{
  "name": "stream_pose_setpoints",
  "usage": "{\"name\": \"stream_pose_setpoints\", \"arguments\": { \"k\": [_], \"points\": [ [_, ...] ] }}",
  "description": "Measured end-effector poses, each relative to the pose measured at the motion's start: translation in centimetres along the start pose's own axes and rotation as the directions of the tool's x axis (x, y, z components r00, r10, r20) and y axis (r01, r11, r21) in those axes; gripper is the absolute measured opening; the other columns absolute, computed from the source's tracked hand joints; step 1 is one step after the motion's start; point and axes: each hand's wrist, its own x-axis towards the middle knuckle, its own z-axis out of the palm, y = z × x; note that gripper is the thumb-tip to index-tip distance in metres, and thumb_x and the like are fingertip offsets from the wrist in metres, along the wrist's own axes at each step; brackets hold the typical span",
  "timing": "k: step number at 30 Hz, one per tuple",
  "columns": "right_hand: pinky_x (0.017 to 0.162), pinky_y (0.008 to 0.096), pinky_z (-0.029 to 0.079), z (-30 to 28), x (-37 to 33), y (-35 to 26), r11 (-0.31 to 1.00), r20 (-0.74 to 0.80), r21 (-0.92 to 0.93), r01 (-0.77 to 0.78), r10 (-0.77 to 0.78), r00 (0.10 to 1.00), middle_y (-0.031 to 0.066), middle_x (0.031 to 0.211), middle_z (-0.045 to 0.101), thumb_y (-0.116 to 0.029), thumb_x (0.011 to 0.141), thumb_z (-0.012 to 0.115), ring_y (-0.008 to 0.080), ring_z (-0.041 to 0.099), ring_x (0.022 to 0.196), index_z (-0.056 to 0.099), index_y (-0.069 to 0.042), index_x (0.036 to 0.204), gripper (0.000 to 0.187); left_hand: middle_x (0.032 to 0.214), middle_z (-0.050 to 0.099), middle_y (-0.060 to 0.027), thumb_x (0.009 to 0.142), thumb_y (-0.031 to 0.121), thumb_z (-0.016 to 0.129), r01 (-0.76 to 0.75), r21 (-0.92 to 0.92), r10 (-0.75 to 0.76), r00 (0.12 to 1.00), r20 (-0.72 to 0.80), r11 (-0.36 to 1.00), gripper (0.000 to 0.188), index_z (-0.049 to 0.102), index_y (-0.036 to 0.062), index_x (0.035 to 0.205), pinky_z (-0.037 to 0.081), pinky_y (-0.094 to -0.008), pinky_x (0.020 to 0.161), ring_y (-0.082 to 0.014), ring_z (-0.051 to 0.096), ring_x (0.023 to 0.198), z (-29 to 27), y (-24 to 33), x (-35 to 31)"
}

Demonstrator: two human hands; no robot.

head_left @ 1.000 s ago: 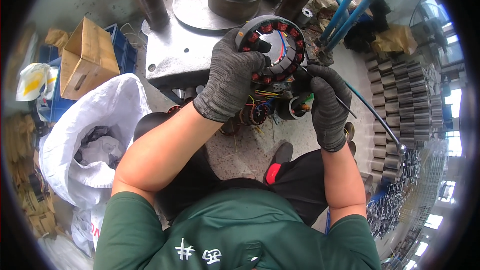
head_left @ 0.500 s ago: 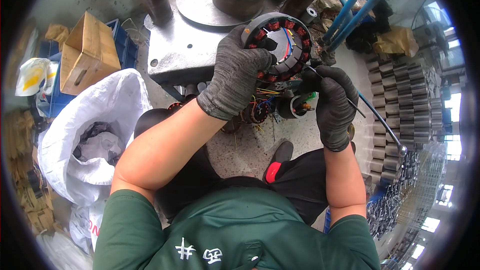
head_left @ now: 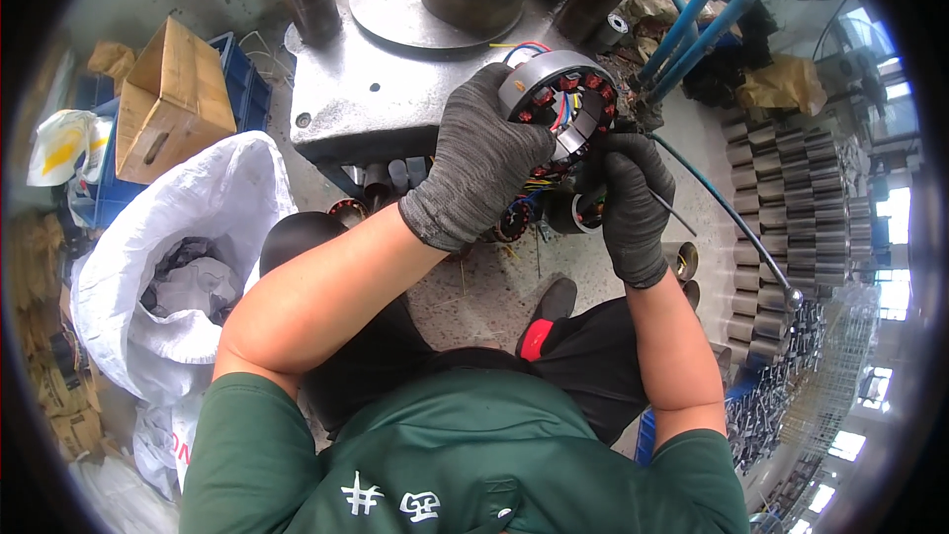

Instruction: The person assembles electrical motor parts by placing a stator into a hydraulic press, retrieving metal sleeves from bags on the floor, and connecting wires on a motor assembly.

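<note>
The left hand [head_left: 482,160] clasps a metal ring [head_left: 556,69] (coloured wires [head_left: 565,111] show inside); the right hand [head_left: 636,208], fingers curled, grips a thin rod [head_left: 675,215].

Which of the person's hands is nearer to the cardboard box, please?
The left hand: it grips the metal ring, to the right of the cardboard box. The right hand, holding a thin rod, is farther right, past the ring.

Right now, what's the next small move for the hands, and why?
Probably tilt the wound ring slightly with the left hand to expose its lower-right edge: the right hand, gripping a thin rod, sits close by there, and the rod's far end is hidden.
</note>
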Motion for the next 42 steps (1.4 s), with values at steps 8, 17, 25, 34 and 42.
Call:
{"name": "stream_pose_setpoints", "arguments": {
  "k": [8, 17, 25, 34, 42],
  "points": [
    [0.073, 0.0306, 0.051, 0.6, 0.2, -1.8, 0.956, 0.034, -0.262, 0.132, -0.128, 0.991, 0.0059, 0.089, 0.066, -0.014, 0.098, 0.061, 0.0149, 0.062, 0.077, 0.064, -0.002, 0.110, 0.018, 0.100, 0.069, -0.0109, 0.073, -0.004, 0.065, 0.013, -0.046, -0.013, 1.000, 0.008, 0.999, 0.047, 0.059, -0.0050, 0.120, 0.062, -0.0304, 0.074, -0.0178, 0.070, 0.082, 0.3, 1.1, 0.1],
    [0.076, 0.0344, 0.050, -1.2, 0.1, -4.4, 0.987, -0.007, 0.103, 0.123, -0.123, 0.992, 0.0134, 0.092, 0.068, -0.022, 0.095, 0.062, 0.0226, 0.063, 0.081, 0.065, 0.003, 0.117, 0.033, 0.086, 0.063, -0.0083, 0.073, -0.001, 0.057, 0.299, -0.454, -0.283, 0.953, 0.105, 0.839, 0.045, 0.060, -0.0069, 0.118, 0.059, -0.0312, 0.070, -0.0184, 0.064, 0.072, -1.7, 0.1, 1.9],
    [0.075, 0.0291, 0.054, -2.1, 0.4, -5.0, 0.985, -0.015, 0.144, 0.090, -0.089, 0.996, 0.0112, 0.093, 0.073, -0.020, 0.092, 0.066, 0.0163, 0.067, 0.081, 0.070, 0.002, 0.113, 0.031, 0.078, 0.061, -0.0056, 0.075, 0.000, 0.057, 0.293, -0.333, -0.253, 0.954, 0.159, 0.896, 0.030, 0.063, -0.0065, 0.104, 0.052, -0.0267, 0.065, -0.0133, 0.058, 0.064, -1.1, 0.4, 1.2],
    [0.068, 0.0277, 0.052, -3.1, 0.9, -5.6, 0.999, 0.040, 0.034, -0.019, 0.018, 0.999, 0.0086, 0.084, 0.071, -0.016, 0.090, 0.062, 0.0152, 0.065, 0.074, 0.072, 0.002, 0.107, 0.027, 0.068, 0.057, -0.0050, 0.072, 0.005, 0.054, 0.264, -0.098, -0.241, 0.951, 0.195, 0.960, 0.041, 0.060, -0.0099, 0.110, 0.047, -0.0253, 0.057, -0.0117, 0.050, 0.056, -0.5, 1.2, 0.4],
    [0.065, 0.0277, 0.045, -2.9, 0.6, -5.8, 0.999, 0.034, -0.043, 0.009, -0.007, 0.999, 0.0104, 0.080, 0.065, -0.022, 0.090, 0.060, 0.0171, 0.058, 0.068, 0.069, 0.004, 0.107, 0.032, 0.077, 0.061, -0.0057, 0.072, 0.002, 0.059, 0.239, 0.011, -0.236, 0.950, 0.205, 0.971, 0.035, 0.063, -0.0066, 0.106, 0.051, -0.0281, 0.062, -0.0134, 0.056, 0.066, -0.7, 1.4, 0.5]
  ]
}}
